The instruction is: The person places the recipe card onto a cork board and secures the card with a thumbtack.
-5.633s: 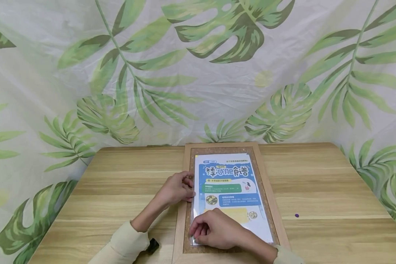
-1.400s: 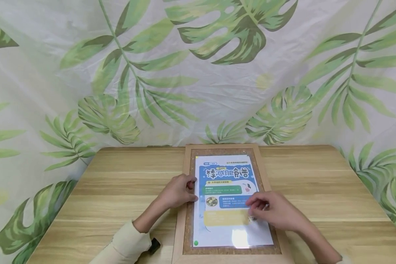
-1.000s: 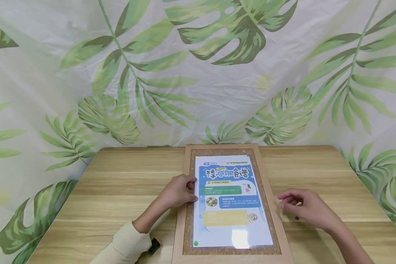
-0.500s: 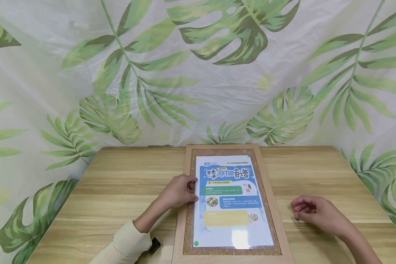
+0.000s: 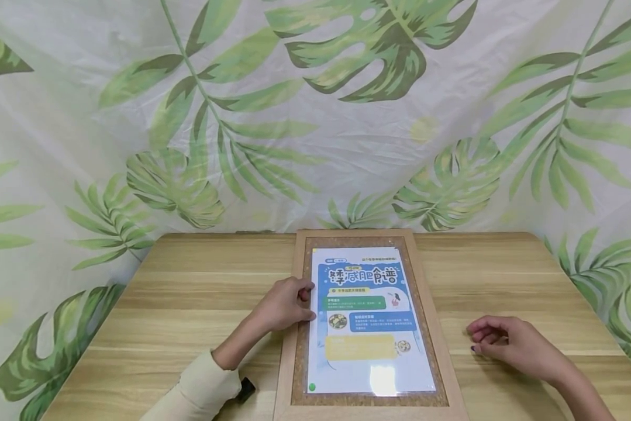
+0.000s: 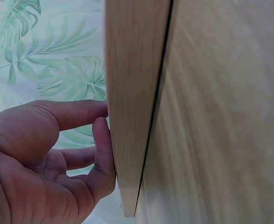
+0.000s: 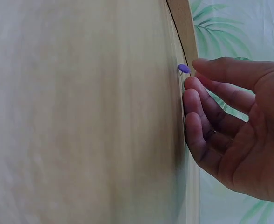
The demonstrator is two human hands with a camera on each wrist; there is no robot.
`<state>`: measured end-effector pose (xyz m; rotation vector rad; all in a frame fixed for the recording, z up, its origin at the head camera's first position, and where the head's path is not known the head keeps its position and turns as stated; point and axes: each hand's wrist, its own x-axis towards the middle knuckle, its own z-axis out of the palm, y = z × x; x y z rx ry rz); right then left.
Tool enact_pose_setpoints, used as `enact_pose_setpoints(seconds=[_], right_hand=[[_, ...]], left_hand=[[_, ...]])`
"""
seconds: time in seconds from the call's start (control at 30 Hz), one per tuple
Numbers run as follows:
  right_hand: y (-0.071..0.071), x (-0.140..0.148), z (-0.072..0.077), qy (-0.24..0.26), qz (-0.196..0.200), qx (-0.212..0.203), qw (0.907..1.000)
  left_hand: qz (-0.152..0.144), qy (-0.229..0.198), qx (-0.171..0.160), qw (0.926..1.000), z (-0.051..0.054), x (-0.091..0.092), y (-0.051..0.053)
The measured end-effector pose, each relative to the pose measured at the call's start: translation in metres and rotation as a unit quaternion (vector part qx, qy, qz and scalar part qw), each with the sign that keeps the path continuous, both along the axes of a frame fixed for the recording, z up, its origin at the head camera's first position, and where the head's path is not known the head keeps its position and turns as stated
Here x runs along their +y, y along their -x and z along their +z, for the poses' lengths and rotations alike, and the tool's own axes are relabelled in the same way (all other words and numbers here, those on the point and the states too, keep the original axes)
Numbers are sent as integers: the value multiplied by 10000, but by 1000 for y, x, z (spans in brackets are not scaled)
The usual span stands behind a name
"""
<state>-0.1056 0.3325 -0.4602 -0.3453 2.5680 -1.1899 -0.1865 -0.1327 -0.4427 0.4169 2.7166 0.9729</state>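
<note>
A printed poster sheet (image 5: 368,374) in a clear cover lies on a wood-framed cork board (image 5: 438,351). A green thumbtack (image 5: 312,387) sits at the sheet's lower left corner, and a small yellow spot (image 5: 314,251) marks its upper left. My left hand (image 5: 283,305) rests its fingertips on the board's left side, by the sheet's edge. Out on the table to the right, my right hand (image 5: 520,345) has its thumb and fingertips beside a purple thumbtack (image 7: 184,68). The right wrist view shows the tack's head just past the fingertips, with a gap between thumb and index finger.
The wood-grain table (image 5: 204,263) reaches back to a leaf-patterned cloth (image 5: 315,146). Near my left wrist is a small black object (image 5: 245,390). Light glares off the lower part of the sheet.
My right hand has left the sheet's lower left corner, where a green thumbtack now shows, and moved right across the board to the purple thumbtack on the table. My left hand stays put.
</note>
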Motion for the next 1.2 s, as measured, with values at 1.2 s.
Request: enact_pose_setpoints(seconds=[1.2], right_hand=[[5, -5, -1, -544, 683, 763, 9933]], left_hand=[[3, -13, -5, 10000, -3, -1, 3]])
